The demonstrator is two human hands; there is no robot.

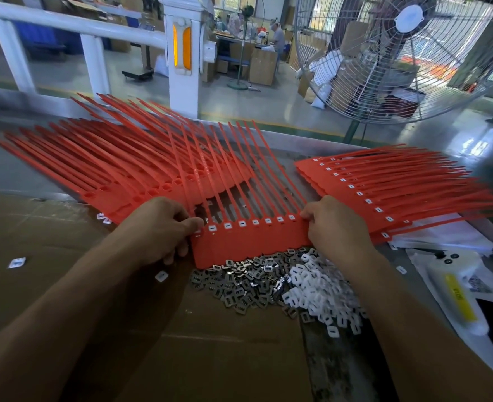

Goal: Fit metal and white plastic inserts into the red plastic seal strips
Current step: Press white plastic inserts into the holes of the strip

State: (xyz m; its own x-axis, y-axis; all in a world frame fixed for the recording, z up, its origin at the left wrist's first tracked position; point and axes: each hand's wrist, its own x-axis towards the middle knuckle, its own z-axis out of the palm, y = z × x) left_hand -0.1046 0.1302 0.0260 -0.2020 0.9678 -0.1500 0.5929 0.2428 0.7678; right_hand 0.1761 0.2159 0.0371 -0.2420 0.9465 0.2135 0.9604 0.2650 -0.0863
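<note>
Left hand (155, 227), right hand (336, 227) pinch opposite ends of red strip sheet (251, 242).

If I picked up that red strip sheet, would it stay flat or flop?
Probably flop. The red strip sheet has long thin tails that already bow upward, and both hands, left and right, grip its ends. It likely feels light, being thin plastic.

A metal table (335, 369) carries cardboard (36, 227) lower left, red strips (117, 169) across the top, loose clips (271, 288) centre.
</note>
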